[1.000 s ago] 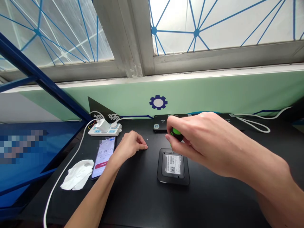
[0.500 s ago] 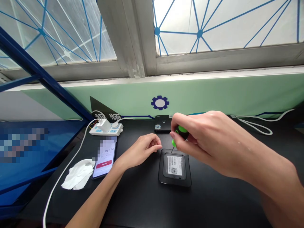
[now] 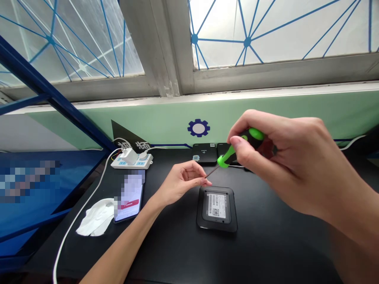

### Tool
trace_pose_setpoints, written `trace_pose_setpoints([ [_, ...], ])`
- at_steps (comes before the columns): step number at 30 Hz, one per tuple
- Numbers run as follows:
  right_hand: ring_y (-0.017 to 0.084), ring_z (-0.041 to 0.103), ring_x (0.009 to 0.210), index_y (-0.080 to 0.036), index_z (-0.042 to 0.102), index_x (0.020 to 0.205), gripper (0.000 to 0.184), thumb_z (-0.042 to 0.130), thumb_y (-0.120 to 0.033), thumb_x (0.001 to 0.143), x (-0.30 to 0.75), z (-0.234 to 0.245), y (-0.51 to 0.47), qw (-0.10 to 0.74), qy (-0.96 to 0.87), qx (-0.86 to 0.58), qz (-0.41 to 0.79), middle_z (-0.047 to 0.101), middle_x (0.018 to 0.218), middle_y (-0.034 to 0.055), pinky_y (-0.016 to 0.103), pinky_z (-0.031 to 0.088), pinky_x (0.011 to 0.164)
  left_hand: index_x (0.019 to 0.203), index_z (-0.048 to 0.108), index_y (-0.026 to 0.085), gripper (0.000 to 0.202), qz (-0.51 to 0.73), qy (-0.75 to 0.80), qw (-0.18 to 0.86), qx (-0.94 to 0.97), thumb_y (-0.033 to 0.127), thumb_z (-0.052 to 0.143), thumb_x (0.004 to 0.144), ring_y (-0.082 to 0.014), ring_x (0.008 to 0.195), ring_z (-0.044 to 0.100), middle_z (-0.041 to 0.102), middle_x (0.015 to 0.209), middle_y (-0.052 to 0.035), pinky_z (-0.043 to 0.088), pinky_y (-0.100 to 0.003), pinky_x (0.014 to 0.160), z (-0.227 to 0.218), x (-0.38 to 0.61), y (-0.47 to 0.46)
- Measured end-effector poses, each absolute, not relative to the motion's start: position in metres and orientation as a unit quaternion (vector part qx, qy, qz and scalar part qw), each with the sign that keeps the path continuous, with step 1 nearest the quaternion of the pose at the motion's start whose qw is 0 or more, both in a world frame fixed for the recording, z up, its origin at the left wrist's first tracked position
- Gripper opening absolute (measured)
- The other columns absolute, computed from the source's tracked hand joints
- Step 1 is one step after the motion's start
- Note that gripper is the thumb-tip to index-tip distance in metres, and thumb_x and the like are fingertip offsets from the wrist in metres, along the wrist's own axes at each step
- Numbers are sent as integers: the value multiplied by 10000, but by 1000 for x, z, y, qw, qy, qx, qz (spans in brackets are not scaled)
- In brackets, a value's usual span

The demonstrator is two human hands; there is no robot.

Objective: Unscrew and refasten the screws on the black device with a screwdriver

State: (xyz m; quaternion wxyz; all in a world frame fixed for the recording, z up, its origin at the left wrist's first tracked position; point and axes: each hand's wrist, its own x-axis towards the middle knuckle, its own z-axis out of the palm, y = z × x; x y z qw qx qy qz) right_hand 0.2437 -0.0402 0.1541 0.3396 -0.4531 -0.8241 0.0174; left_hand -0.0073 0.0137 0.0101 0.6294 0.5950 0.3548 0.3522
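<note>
**A pinch at the blade's tip, above the open box**

The left hand's fingertips (image 3: 206, 182) are drawn together, thumb against forefinger, right at the end of the thin blade (image 3: 212, 172). Whether anything sits between them is too small for me to tell from here. The rest of the left hand (image 3: 179, 183) hovers just above the table (image 3: 177, 248), wrist low.

The right hand (image 3: 284, 161) is clenched round the screwdriver (image 3: 224, 160), thumb on top of the green-and-black handle, the tool lifted and slanting down to the left. Its tip hangs over the near-left corner of the small black box (image 3: 216, 227), which lies flat on the table with its white label (image 3: 216, 205) upward, just right of the left hand.

To my eye this is fine work at the tip, and it goes best with the driver hand held dead still while the left does the moving. A light pinch, drawn straight along the blade, is safer than a sideways tug. I would do it low over the dark table, since anything dropped there would be hard to find.

Further out lie a phone (image 3: 130, 197), a white cloth (image 3: 96, 217), a power strip (image 3: 132, 159) and more black boxes (image 3: 204, 153) by the wall.
</note>
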Motion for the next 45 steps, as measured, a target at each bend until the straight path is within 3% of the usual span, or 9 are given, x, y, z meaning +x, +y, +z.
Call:
trace_pose_setpoints([
  [6, 129, 441, 449, -255, 600, 908, 160, 554, -209, 1054, 245, 154, -41, 356, -814, -459, 14, 581, 607, -76, 331, 387, 540, 1017, 823, 157, 402, 382, 379, 594, 598, 390, 1035, 767, -349, 1006, 870, 857, 880, -85, 706, -404, 914, 11, -5, 11],
  [12, 133, 424, 455, -254, 603, 900, 174, 537, -221, 1057, 244, 156, -42, 355, -814, -460, 11, 580, 594, -70, 332, 377, 522, 873, 832, 154, 330, 403, 376, 592, 588, 353, 1052, 728, -356, 998, 872, 871, 880, -99, 721, -418, 919, 10, -5, 11],
  [17, 131, 417, 445, -265, 610, 901, 179, 536, -222, 1059, 245, 156, -41, 350, -815, -462, 3, 566, 587, -79, 325, 377, 525, 856, 852, 150, 319, 401, 385, 576, 600, 369, 1048, 731, -358, 978, 872, 876, 905, -114, 723, -442, 931, 12, -6, 11],
  [26, 127, 422, 444, -254, 604, 901, 175, 530, -191, 1047, 245, 158, -41, 348, -816, -461, 4, 569, 591, -78, 332, 376, 526, 830, 872, 156, 243, 405, 372, 577, 604, 305, 1041, 738, -329, 950, 872, 872, 906, -107, 722, -377, 883, 12, -6, 13],
  [33, 136, 422, 455, -253, 612, 902, 180, 533, -214, 1059, 245, 158, -41, 343, -816, -466, -9, 585, 601, -65, 337, 363, 516, 967, 880, 155, 281, 408, 353, 609, 582, 226, 1038, 746, -309, 960, 877, 853, 838, -63, 709, -328, 878, 10, -7, 12],
  [45, 128, 430, 456, -265, 606, 902, 173, 551, -221, 1059, 246, 153, -40, 361, -819, -446, 13, 577, 607, -86, 322, 365, 520, 888, 878, 150, 245, 422, 354, 598, 583, 208, 1049, 721, -299, 944, 879, 868, 856, -77, 717, -299, 842, 7, -7, 14],
])
